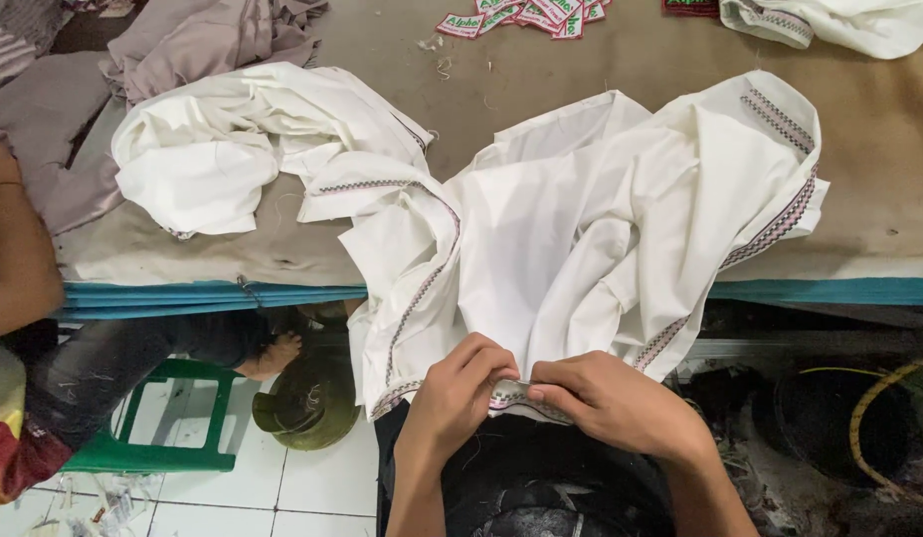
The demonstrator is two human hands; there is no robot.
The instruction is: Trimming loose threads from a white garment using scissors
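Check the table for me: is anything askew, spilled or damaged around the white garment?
Nothing looks damaged. The white garment hangs crumpled over the table edge while both hands, left hand and right hand, pinch its trimmed hem. Small labels lie scattered loosely.

We look down on a wide tabletop (541,75) covered in tan brown cloth, its front edge trimmed with layered teal blue strips (830,290). At the far edge we see a scatter of small red, white and green sewn labels (526,17). A heap of mauve grey fabric (193,40) lies at the upper left corner. Below the tabletop we see a white tiled floor (312,482) littered with thread scraps, a green plastic stool (148,452), and an olive green gas cylinder (312,403). To the right, the space underneath is dark and cluttered, with a yellow hose (879,408) curving through it. The light is even and soft.
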